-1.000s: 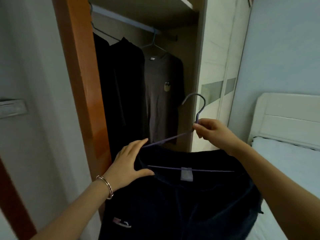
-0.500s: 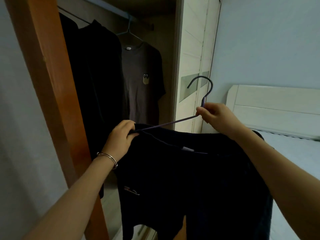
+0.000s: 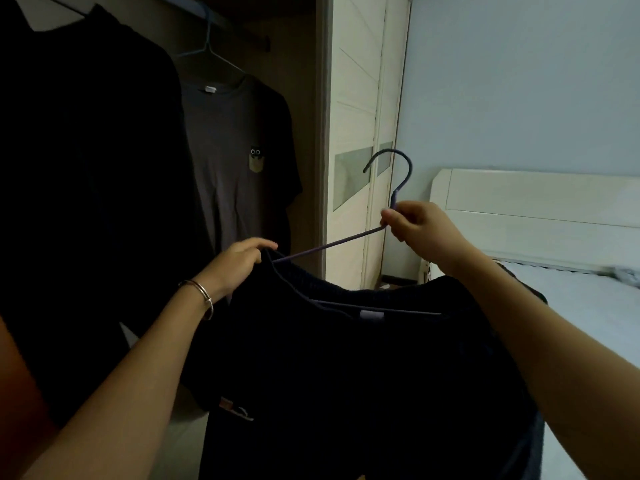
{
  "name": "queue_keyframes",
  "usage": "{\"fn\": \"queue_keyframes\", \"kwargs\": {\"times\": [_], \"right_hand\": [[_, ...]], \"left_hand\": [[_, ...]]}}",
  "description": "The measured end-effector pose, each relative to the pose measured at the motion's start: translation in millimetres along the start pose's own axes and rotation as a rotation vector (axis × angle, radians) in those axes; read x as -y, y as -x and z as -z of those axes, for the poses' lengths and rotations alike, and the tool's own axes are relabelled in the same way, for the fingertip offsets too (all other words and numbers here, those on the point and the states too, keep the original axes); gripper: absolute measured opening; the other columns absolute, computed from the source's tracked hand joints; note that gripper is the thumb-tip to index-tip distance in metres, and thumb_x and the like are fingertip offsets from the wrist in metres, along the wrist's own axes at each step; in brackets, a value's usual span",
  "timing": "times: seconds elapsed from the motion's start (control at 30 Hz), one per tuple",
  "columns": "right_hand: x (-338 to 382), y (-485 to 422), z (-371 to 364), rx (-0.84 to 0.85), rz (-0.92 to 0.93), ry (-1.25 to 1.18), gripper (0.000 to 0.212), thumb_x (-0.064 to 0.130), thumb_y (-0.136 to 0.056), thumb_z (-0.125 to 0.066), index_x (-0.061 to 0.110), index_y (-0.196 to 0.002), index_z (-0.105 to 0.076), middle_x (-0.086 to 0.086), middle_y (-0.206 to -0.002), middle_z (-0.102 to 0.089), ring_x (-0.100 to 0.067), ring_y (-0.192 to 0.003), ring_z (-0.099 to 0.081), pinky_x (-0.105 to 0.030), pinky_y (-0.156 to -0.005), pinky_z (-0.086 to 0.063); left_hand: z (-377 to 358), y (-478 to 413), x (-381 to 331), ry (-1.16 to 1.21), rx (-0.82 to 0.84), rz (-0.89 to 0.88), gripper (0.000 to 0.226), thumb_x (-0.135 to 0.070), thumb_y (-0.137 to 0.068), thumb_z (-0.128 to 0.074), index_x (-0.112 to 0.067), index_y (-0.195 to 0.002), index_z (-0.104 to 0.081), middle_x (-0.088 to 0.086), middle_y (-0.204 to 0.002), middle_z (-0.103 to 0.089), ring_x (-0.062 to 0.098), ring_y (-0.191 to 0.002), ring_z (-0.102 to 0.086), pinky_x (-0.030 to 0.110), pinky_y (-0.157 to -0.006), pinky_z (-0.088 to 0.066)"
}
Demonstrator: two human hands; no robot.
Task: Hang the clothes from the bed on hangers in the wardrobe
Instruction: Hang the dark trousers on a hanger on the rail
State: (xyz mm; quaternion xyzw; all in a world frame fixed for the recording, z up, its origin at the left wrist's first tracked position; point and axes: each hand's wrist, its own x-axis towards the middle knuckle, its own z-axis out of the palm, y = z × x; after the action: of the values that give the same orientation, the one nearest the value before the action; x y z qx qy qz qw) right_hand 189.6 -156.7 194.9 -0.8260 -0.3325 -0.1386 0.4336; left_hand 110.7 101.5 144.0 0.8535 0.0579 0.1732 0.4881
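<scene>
Ana: Compared with half a second back, the view has closed in on the wardrobe. The grey T-shirt point(image 3: 235, 150) looms larger, and the orange wooden post point(image 3: 17, 375) has slid from beside it out to the lower left corner.

Ben: And the person's hands?

Ana: Both have kept their grips. The right hand point(image 3: 415, 226) pinches the neck of the hanger point(image 3: 329, 244) just under its hook, fingers closed on the wire. It sits to the right of the T-shirt, about level with the shirt's lower part.

Ben: The other one?

Ana: The left hand point(image 3: 242, 261), with a bracelet point(image 3: 204, 296) on its wrist, is curled. It pinches the neckline of the dark garment point(image 3: 346, 375) where the hanger's arm slips in, just below the T-shirt. A second ago that hand lay spread flat on the cloth.

Ben: So where is the garment?

Ana: It is on the hanger, held in the air below and to the right of the T-shirt. The hanger is tilted with its hook end higher, and the hook is not on the rail. A pale label point(image 3: 372, 315) shows inside the neckline.

Ben: What else is around the T-shirt?

Ana: It hangs from a blue hanger point(image 3: 207, 46), with black clothes point(image 3: 86, 168) close on its left. The white door point(image 3: 353, 133) stands just to its right. Further right are the pale blue wall point(image 3: 519, 81) and the bed point(image 3: 571, 306).
</scene>
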Motion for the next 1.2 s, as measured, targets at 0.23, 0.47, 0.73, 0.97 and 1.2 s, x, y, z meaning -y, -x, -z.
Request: {"fn": "queue_keyframes", "kwargs": {"times": [0.23,0.47,0.73,0.97,1.2], "right_hand": [[-50,-92,-9,0.086,0.067,-0.054,0.028,0.028,-0.095,-0.046,0.011,-0.085,-0.066,0.003,-0.059,-0.052,-0.008,-0.054,-0.044,-0.020,-0.057,-0.036],[-79,-195,-32,0.274,0.116,-0.124,0.036,0.032,-0.093,-0.048,0.003,-0.089,-0.069,0.002,-0.060,-0.055,-0.009,-0.056,-0.045,-0.024,-0.061,-0.038],[-99,-264,-34,0.451,0.249,-0.077,0.023,0.040,-0.080,-0.064,0.026,-0.097,-0.065,0.002,-0.094,-0.069,-0.009,-0.085,-0.065,-0.026,-0.085,-0.051],[-143,-296,-39,0.714,0.114,0.219,0.059,0.032,-0.076,-0.072,0.034,-0.128,-0.043,0.014,-0.113,-0.052,-0.013,-0.113,-0.050,-0.032,-0.103,-0.040],[-118,-329,-83,0.451,0.418,0.055,0.008,0.037,-0.079,-0.067,0.040,-0.074,-0.062,0.008,-0.076,-0.066,-0.010,-0.079,-0.061,-0.029,-0.077,-0.048]], "left_hand": [[-20,-90,20,-0.096,-0.180,-0.008,0.033,-0.019,-0.068,-0.034,-0.027,-0.059,-0.065,0.009,-0.075,-0.066,0.026,-0.083,-0.057,0.033,-0.076,-0.043],[-49,-167,-23,-0.258,-0.014,-0.223,0.018,-0.021,-0.094,-0.046,-0.021,-0.098,-0.064,-0.011,-0.076,-0.064,-0.001,-0.063,-0.059,0.011,-0.069,-0.045],[-22,-214,-13,-0.309,-0.258,-0.260,0.022,-0.021,-0.089,-0.055,-0.032,-0.074,-0.066,-0.009,-0.050,-0.050,-0.003,-0.048,-0.048,0.006,-0.050,-0.034],[32,-231,4,-0.339,-0.358,-0.227,0.026,-0.023,-0.089,-0.056,-0.039,-0.069,-0.063,-0.020,-0.050,-0.057,-0.001,-0.054,-0.050,0.009,-0.055,-0.035],[71,-244,28,-0.382,-0.476,-0.164,0.021,-0.029,-0.087,-0.057,-0.038,-0.069,-0.062,-0.018,-0.054,-0.059,0.001,-0.060,-0.049,0.013,-0.059,-0.037]]}}
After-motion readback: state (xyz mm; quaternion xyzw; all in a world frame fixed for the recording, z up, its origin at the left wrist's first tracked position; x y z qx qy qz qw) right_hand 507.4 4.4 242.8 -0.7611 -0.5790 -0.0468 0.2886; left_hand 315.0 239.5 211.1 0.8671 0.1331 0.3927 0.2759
